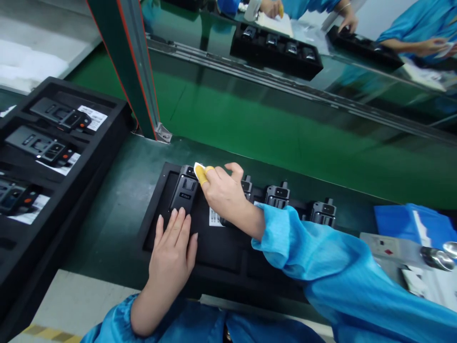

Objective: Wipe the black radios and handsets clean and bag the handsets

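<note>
A black foam tray point(221, 247) lies on the green bench in front of me with several small black devices standing in its slots. My left hand point(173, 247) rests flat on the tray, fingers together and stretched out, its tips touching the lower end of the leftmost device point(183, 190). My right hand point(223, 190), with a yellow finger cot on one finger, pinches a small white piece point(198, 169) at the top of that device. Two more devices point(277, 195) point(323, 212) stand to the right. A white barcode label point(214, 216) lies under my right wrist.
A second black tray point(53, 181) with devices and labels sits at the left. A metal post point(137, 71) rises behind the tray. A green conveyor point(285, 119) runs beyond. Other people in blue sleeves point(410, 38) work at trays across it. A blue box point(410, 224) and a metal tool point(435, 257) lie at the right.
</note>
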Demonstrator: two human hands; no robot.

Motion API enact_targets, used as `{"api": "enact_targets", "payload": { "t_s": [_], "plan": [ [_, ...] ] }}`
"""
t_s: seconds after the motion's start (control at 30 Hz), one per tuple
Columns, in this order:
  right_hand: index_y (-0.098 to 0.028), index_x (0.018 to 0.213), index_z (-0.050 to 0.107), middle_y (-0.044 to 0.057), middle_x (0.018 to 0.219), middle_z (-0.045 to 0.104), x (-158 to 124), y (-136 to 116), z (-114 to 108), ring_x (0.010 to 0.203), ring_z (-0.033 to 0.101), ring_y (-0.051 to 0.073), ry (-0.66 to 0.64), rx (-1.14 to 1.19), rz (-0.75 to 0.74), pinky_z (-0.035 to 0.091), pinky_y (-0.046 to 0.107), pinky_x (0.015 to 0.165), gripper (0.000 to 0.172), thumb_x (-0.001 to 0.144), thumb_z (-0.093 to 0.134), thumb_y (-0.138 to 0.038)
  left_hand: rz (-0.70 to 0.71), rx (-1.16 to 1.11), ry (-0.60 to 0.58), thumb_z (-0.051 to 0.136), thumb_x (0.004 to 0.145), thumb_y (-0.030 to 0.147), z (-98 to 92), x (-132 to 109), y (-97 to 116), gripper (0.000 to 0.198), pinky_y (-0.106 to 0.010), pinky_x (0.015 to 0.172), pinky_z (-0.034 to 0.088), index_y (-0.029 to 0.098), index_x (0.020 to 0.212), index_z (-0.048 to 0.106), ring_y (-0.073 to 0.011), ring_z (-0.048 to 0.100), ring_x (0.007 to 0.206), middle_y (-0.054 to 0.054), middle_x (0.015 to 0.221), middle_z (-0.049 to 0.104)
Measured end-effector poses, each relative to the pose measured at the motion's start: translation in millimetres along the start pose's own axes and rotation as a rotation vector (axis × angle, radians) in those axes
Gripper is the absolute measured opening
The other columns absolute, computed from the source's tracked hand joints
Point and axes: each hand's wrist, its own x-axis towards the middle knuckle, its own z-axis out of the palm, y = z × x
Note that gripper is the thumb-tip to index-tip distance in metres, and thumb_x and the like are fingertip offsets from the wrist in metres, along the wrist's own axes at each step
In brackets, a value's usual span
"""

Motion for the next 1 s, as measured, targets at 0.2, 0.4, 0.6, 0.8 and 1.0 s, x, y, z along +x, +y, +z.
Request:
{"api": "enact_targets", "payload": {
  "t_s": [0.2, 0.4, 0.6, 0.8, 1.0],
  "plan": [
    [-0.017, 0.064, 0.064, 0.001, 0.069, 0.056, -20, 10, -14, 0.068, 0.040, 0.014, 0.034, -0.024, 0.163, 0.016, 0.038, 0.083, 0.034, 0.087, 0.042, -0.006, -0.027, -0.039, 0.012, 0.052, 0.087, 0.018, 1.6, -1, 0, 0.049, -0.054, 0.107, 0.033, 0.011, 0.135, 0.043, -0.0306, 0.055, 0.120, -0.019, 0.126, 0.060],
    [-0.019, 0.071, 0.065, 0.000, 0.071, 0.057, -14, -23, -18, 0.071, 0.041, 0.014, 0.093, 0.145, -0.088, 0.018, 0.037, 0.083, 0.028, 0.089, 0.045, -0.013, -0.031, -0.031, 0.013, 0.051, 0.087, 0.018, 0.2, 0, 2, 0.046, -0.053, 0.107, 0.033, 0.010, 0.132, 0.046, -0.0302, 0.056, 0.119, -0.019, 0.124, 0.061],
    [-0.018, 0.067, 0.063, 0.001, 0.071, 0.057, -16, -35, -12, 0.071, 0.042, 0.015, 0.118, 0.123, -0.140, 0.019, 0.038, 0.084, 0.033, 0.089, 0.041, -0.010, -0.015, -0.012, 0.013, 0.053, 0.086, 0.018, 0.7, 0, 1, 0.040, -0.053, 0.107, 0.034, 0.006, 0.125, 0.051, -0.0306, 0.055, 0.120, -0.021, 0.123, 0.062],
    [-0.019, 0.067, 0.064, 0.000, 0.067, 0.055, -33, -16, -25, 0.070, 0.040, 0.015, 0.053, 0.055, -0.038, 0.018, 0.038, 0.084, 0.033, 0.088, 0.041, -0.008, -0.006, -0.018, 0.029, 0.053, 0.086, 0.018, 0.7, 0, 0, 0.037, -0.051, 0.107, 0.035, 0.006, 0.121, 0.054, -0.0300, 0.056, 0.118, -0.020, 0.123, 0.062],
    [-0.019, 0.080, 0.068, 0.002, 0.083, 0.059, -9, 13, -16, 0.076, 0.042, 0.015, -0.074, 0.055, 0.196, 0.016, 0.039, 0.083, 0.034, 0.090, 0.037, -0.010, -0.017, -0.017, 0.014, 0.052, 0.087, 0.018, 0.5, 1, 0, 0.037, -0.053, 0.107, 0.035, 0.007, 0.122, 0.054, -0.0305, 0.055, 0.120, -0.020, 0.125, 0.061]
  ]
}}
